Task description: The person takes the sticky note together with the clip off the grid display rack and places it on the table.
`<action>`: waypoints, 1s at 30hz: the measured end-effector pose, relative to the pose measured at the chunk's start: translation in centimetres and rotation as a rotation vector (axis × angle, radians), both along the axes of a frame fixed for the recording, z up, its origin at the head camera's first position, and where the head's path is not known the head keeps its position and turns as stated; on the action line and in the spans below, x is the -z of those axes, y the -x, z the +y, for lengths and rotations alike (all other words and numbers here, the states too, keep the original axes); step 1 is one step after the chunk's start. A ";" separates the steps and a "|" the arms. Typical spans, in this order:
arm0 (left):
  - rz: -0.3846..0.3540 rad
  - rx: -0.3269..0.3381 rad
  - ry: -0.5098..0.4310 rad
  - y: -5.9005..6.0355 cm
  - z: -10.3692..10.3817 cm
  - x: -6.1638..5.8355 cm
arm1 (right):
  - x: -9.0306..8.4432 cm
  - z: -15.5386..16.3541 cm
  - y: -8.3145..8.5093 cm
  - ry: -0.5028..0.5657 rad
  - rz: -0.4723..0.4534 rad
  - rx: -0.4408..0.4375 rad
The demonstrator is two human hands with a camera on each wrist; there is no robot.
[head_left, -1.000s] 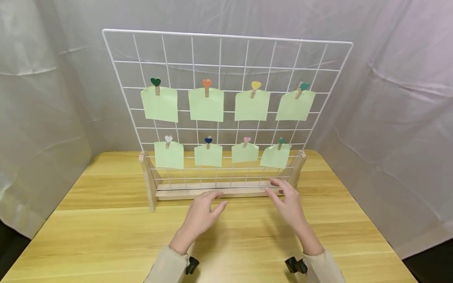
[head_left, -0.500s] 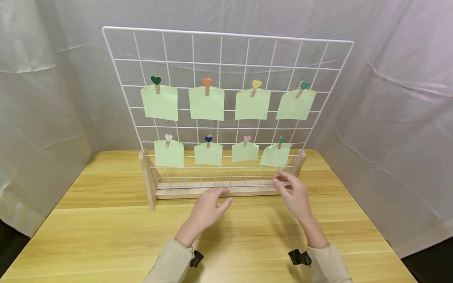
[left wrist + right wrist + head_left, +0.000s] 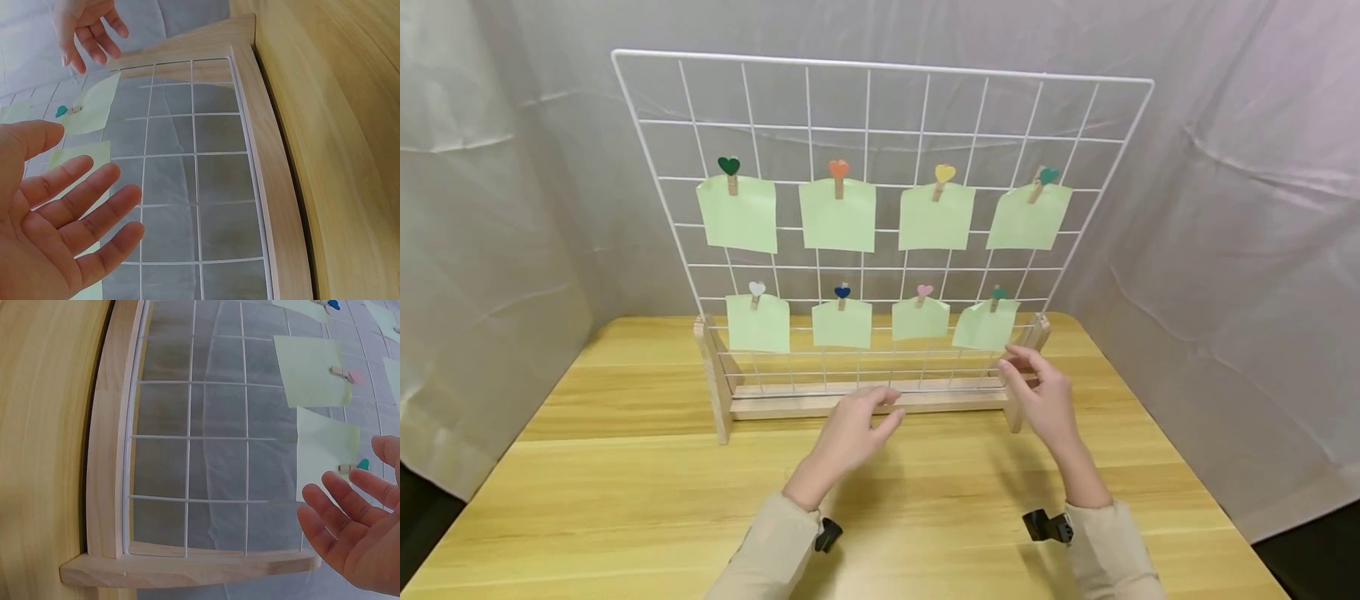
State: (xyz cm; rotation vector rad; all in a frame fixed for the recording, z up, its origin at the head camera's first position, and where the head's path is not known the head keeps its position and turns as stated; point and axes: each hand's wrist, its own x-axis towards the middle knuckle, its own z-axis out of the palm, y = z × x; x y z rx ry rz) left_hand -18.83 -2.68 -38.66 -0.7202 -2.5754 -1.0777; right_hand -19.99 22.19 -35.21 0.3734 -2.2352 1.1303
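Observation:
A white wire grid [image 3: 868, 133] leans in a wooden stand [image 3: 790, 407], with two rows of pale green paper notes [image 3: 837, 218] on it. Each note hangs from a small wooden clothespin topped with a coloured heart, such as the orange clothespin [image 3: 838, 179]. My left hand [image 3: 853, 429], fingers spread and empty, hovers in front of the stand's lower bar. Near the stand's right foot, my right hand [image 3: 1043, 400] is raised with loosely bent fingers, holding nothing. Closest to it is the lower right note [image 3: 985, 327], under a teal-heart clothespin [image 3: 347, 467]; the right wrist view shows fingertips before that note.
Under everything lies a wood-grain table [image 3: 625, 517]. Grey cloth [image 3: 1210, 275] encloses the back and both sides. A black camera mount [image 3: 1048, 527] sits at the right wrist, and another camera mount [image 3: 828, 535] at the left.
Both hands have drifted right and slightly up, the right one from before the lower bar to beside the stand's right foot. The notes and clothespins stay in place on the grid.

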 end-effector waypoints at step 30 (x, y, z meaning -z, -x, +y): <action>0.015 0.107 -0.144 2.5 2.9 -1.9 | -5.0 -0.2 0.5 0.017 -0.015 -0.060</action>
